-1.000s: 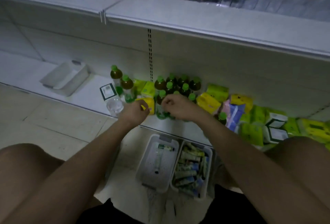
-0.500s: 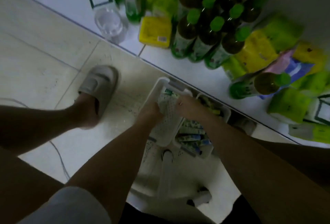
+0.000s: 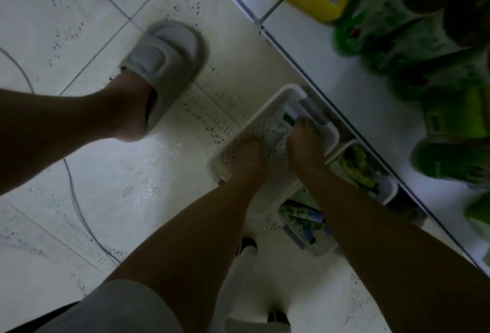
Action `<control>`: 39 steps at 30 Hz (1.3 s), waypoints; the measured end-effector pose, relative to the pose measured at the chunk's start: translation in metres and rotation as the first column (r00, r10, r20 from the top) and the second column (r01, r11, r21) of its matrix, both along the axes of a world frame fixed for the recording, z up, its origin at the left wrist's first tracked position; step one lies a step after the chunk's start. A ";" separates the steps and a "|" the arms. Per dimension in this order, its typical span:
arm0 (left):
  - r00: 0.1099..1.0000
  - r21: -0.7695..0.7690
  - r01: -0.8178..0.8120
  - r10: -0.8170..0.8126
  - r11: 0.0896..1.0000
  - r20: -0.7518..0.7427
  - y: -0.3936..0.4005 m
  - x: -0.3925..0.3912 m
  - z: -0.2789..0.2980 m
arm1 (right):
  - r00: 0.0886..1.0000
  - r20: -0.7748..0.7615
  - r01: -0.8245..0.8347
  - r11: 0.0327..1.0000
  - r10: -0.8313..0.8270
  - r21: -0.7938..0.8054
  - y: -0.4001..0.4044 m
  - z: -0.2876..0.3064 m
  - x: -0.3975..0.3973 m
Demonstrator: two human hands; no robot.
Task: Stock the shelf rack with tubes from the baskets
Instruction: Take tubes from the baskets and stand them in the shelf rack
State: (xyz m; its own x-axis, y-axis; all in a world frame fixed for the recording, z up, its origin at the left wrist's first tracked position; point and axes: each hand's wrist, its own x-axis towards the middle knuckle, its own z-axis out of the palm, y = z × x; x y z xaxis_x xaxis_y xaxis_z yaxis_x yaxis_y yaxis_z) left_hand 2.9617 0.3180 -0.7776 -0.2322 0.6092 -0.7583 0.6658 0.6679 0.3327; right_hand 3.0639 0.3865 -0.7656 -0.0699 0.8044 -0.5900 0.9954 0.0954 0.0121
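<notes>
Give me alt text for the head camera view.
Both hands, left hand and right hand, reach into a nearly empty white basket on the tiled floor, beside a second basket full of tubes. A grey slipper stands to the left.

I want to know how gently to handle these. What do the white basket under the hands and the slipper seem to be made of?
The basket looks like matte white moulded plastic: its floor is a grid of small holes and its rim is rounded. The slipper seems soft grey foam or rubber, thick, rounded and dull; which one is unclear.
</notes>
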 end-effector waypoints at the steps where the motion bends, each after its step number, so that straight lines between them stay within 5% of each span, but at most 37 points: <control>1: 0.999 -0.024 -0.007 0.008 1.000 0.054 0.000 -0.004 0.002 | 0.999 0.032 -0.007 1.000 0.007 -0.008 0.001 -0.003 -0.002; 5: 0.935 -0.231 -0.118 0.186 0.966 0.302 0.002 -0.024 0.020 | 0.985 -0.050 0.159 0.982 -0.165 -0.100 0.009 0.007 -0.006; 8: 0.714 -0.412 -0.257 0.459 0.874 0.529 0.007 -0.034 0.051 | 0.899 -0.244 0.329 0.928 -0.365 -0.176 0.010 0.032 -0.006; 17: 0.339 -0.388 -0.151 0.417 0.909 0.844 0.042 -0.047 0.157 | 0.536 -0.690 0.460 0.854 -0.486 -0.244 -0.009 0.156 0.021; 21: 0.358 -0.300 -0.092 0.313 0.950 0.880 0.056 -0.060 0.214 | 0.527 -0.733 0.501 0.854 -0.431 -0.142 -0.019 0.209 0.035; 28: 0.364 -0.021 0.038 0.006 0.999 0.931 0.096 -0.071 0.348 | 0.347 -0.917 0.449 0.893 -0.199 -0.024 -0.027 0.316 0.045; 32: 0.349 0.216 0.158 -0.259 0.964 0.901 0.107 -0.071 0.437 | 0.268 -0.963 0.443 0.888 -0.003 0.121 -0.025 0.379 0.046; 39: 0.302 0.498 0.054 -0.489 0.866 0.818 0.109 -0.051 0.557 | 0.191 -0.962 0.493 0.829 0.195 0.265 -0.028 0.487 0.059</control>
State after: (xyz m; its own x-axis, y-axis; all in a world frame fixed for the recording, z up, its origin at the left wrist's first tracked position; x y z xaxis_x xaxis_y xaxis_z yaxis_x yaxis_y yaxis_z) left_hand 2.9104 0.4267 -0.2209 0.6846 0.7213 -0.1051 -0.0796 0.2173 0.9729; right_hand 3.1227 0.3586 -0.2785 -0.1179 0.9626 0.2441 0.2471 0.2665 -0.9316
